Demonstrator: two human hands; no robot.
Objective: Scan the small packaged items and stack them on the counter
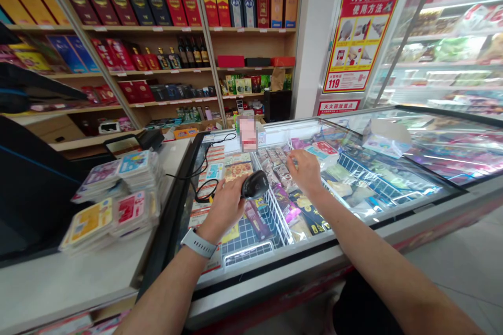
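My left hand (228, 199), with a grey-banded watch on the wrist, is wrapped round a black handheld barcode scanner (254, 184) above the glass-topped chest freezer (251, 282). The scanner's head points to the right. A black cable (206, 167) runs in loops over the freezer's left end. To the right, my right hand (305, 170) hovers over the freezer with its fingers curled together; whatever they hold, if anything, cannot be made out. Below both hands, white wire baskets (277, 214) hold packaged frozen goods, seen through the glass.
On the left counter (106, 272) lie stacks of flat plastic packs (92, 220) beside a dark screen. An open white carton (387, 138) and a red-and-white box (323, 152) rest on the freezer. Shelves of boxed bottles (149, 5) line the back; a lit cooler (463, 36) stands right.
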